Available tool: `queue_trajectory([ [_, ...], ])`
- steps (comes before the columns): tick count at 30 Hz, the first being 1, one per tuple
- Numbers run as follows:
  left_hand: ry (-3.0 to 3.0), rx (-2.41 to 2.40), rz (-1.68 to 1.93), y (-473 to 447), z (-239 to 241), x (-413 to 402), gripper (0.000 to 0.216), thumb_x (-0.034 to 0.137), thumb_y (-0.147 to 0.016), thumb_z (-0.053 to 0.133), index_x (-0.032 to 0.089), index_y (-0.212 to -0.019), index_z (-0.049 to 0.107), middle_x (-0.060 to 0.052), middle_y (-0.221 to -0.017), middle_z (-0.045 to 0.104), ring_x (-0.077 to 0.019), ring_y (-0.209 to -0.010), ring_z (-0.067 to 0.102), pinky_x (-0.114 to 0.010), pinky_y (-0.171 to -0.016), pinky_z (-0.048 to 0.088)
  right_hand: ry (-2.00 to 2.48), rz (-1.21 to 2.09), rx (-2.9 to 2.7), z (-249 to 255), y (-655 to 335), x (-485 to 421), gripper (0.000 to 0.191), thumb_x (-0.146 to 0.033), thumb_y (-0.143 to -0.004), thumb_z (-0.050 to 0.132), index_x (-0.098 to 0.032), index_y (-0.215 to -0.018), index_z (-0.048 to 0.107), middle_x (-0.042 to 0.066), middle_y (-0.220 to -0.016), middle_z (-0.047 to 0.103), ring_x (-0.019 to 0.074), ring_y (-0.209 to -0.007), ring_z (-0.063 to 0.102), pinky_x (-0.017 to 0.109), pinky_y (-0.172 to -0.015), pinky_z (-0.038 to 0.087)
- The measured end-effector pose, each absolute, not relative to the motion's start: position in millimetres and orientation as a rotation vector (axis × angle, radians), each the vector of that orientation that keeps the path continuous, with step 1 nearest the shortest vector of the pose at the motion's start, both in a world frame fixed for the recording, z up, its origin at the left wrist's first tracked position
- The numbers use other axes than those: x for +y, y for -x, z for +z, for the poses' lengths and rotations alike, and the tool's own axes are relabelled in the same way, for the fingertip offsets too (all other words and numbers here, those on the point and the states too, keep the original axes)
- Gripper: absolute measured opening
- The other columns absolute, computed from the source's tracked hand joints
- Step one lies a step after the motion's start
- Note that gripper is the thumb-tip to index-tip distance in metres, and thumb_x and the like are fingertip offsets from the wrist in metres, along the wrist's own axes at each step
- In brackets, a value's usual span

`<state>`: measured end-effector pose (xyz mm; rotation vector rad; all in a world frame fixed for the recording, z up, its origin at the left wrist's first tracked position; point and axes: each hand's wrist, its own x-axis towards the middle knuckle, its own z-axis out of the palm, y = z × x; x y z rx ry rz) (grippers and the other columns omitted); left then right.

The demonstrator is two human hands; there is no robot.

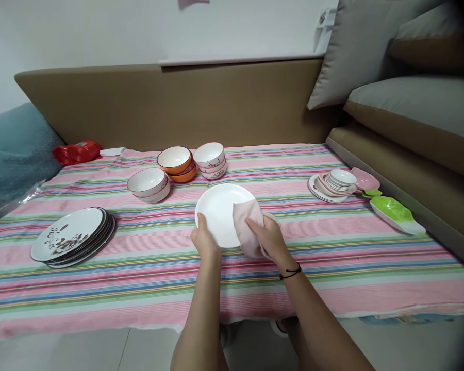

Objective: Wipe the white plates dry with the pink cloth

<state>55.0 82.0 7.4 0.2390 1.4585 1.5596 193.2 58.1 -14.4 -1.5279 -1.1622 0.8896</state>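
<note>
My left hand [204, 238] grips the near left rim of a plain white plate [218, 212], holding it tilted above the striped cloth. A pale pink cloth [246, 226] is bunched in my right hand [268, 238] and pressed against the plate's right side. Both hands are closed. A thin black band circles my right wrist.
A striped cloth [147, 278] covers the table. A stack of patterned plates [72, 237] lies at left. Stacked bowls [149, 183], [177, 163], [211, 159] stand behind. Small dishes [334, 185], a pink dish [365, 179] and a green leaf dish [396, 213] sit right. Sofa behind, red bag [76, 151].
</note>
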Motion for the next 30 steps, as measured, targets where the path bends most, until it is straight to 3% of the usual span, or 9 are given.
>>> queue_trajectory([
  [7, -0.583, 1.536, 1.297, -37.6, 6.7, 78.8, 0.041, 0.051, -0.072, 0.064, 0.009, -0.074, 0.064, -0.009, -0.064, 0.064, -0.0176, -0.055, 0.059, -0.026, -0.048, 0.044, 1.556, 0.827, -1.138, -9.2, -209.8, 63.7, 0.034, -0.051, -0.077, 0.053, -0.017, -0.072, 0.054, -0.001, -0.066, 0.052, 0.0139, -0.063, 0.043, 0.025, -0.056, 0.032],
  [13, -0.953, 1.338, 0.862, -25.2, 5.8, 73.8, 0.049, 0.060, -0.070, 0.062, 0.011, -0.060, 0.062, -0.010, -0.057, 0.063, -0.0173, -0.047, 0.055, -0.024, -0.042, 0.036, 1.706, 0.577, -1.455, -5.2, -233.5, 62.0, 0.044, -0.052, -0.081, 0.050, -0.021, -0.055, 0.034, -0.006, -0.052, 0.029, 0.0095, -0.053, 0.025, 0.025, -0.051, 0.018],
  [18, -0.994, 1.233, 0.723, -25.2, 4.5, 72.6, 0.050, 0.061, -0.070, 0.062, 0.013, -0.059, 0.063, -0.012, -0.060, 0.065, -0.0182, -0.047, 0.057, -0.024, -0.042, 0.036, 1.859, 0.318, -1.683, 0.4, -222.0, 57.4, 0.043, -0.050, -0.086, 0.046, -0.020, -0.056, 0.041, -0.003, -0.048, 0.037, 0.0109, -0.049, 0.029, 0.027, -0.052, 0.016],
  [22, -1.031, 1.222, 0.734, -27.0, 6.9, 72.2, 0.050, 0.061, -0.073, 0.059, 0.014, -0.054, 0.060, -0.010, -0.055, 0.063, -0.0174, -0.044, 0.055, -0.025, -0.042, 0.034, 1.824, 0.182, -1.679, -1.1, -205.8, 56.5, 0.036, -0.044, -0.092, 0.039, -0.019, -0.071, 0.054, 0.001, -0.064, 0.056, 0.0136, -0.059, 0.044, 0.026, -0.054, 0.022],
  [27, -1.061, 1.245, 0.747, -29.6, 13.1, 71.9, 0.051, 0.062, -0.070, 0.062, 0.016, -0.049, 0.054, -0.005, -0.045, 0.054, -0.0143, -0.038, 0.047, -0.024, -0.039, 0.026, 1.770, 0.054, -1.743, -1.5, -191.8, 56.6, 0.037, -0.046, -0.093, 0.038, -0.019, -0.085, 0.062, 0.005, -0.081, 0.059, 0.0169, -0.073, 0.052, 0.027, -0.061, 0.032],
  [30, -1.018, 1.252, 0.851, -33.1, 13.0, 72.9, 0.049, 0.061, -0.068, 0.064, 0.015, -0.053, 0.059, -0.004, -0.047, 0.054, -0.0133, -0.041, 0.046, -0.025, -0.042, 0.029, 1.697, -0.030, -1.866, 0.8, -180.1, 54.6, 0.038, -0.046, -0.093, 0.039, -0.022, -0.114, 0.060, 0.009, -0.106, 0.060, 0.0231, -0.097, 0.053, 0.033, -0.081, 0.038],
])
